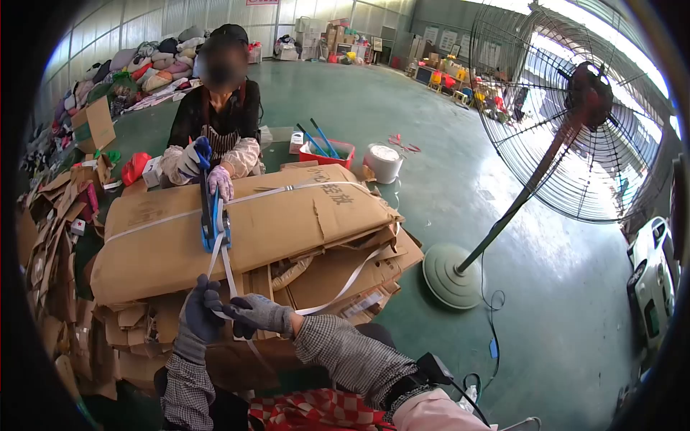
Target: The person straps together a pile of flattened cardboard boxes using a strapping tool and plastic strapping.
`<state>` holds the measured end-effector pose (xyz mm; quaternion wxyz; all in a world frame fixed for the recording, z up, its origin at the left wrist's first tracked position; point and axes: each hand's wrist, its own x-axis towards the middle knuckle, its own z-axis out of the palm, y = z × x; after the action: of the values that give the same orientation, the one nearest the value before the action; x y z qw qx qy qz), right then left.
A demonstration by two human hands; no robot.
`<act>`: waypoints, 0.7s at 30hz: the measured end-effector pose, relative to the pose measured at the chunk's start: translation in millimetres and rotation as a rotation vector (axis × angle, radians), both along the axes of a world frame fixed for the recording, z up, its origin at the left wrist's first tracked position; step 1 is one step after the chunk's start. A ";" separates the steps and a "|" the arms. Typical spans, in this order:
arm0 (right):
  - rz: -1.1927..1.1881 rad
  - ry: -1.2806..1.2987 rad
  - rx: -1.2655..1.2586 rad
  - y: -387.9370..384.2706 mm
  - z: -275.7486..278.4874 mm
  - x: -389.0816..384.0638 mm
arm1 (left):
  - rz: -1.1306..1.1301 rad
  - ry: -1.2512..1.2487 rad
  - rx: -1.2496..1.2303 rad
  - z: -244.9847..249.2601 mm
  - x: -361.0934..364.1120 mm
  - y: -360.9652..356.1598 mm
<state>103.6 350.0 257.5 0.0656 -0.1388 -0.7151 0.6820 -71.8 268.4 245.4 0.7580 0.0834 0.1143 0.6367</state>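
My left hand (202, 314), in a grey glove, is closed on a white packing strap (229, 270) at the near edge of a cardboard stack. Close beside it, my gloved right hand (260, 314) also pinches the strap, with fingertips almost touching the left. Two strap lengths rise from my hands to a blue strapping tool (218, 231), which a person (215, 108) across the stack holds with gloved hands. Flattened cardboard boxes (287, 215) make up the stack, and another strap (133, 228) runs lengthwise over the top. My fingers partly hide the strap ends.
A large fan (453, 276) stands on the right, its cable trailing over the floor. Behind the stack are a red bin (343, 154) with blue-handled tools and a white roll (383, 164). Loose cardboard (50, 251) piles up at left; bundled cloth (154, 68) lies at the back.
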 end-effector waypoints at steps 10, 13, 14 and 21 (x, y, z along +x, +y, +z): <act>-0.116 -0.062 0.916 -12.8 22.0 7.4 | 0.173 0.166 -0.127 -1.6 5.4 15.0; -0.080 -0.275 0.782 -15.8 25.3 5.6 | 0.232 0.285 -0.187 3.6 10.0 12.7; -0.068 -0.264 0.782 -15.9 21.9 4.2 | 0.259 0.372 -0.202 10.8 10.5 13.3; -0.339 0.048 0.619 -38.5 -1.8 -9.0 | 0.312 0.720 -0.249 30.8 14.5 25.5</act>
<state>94.6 311.5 255.8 0.2336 -0.2133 -0.8530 0.4152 -57.4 293.9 276.2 0.5683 0.1904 0.4597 0.6553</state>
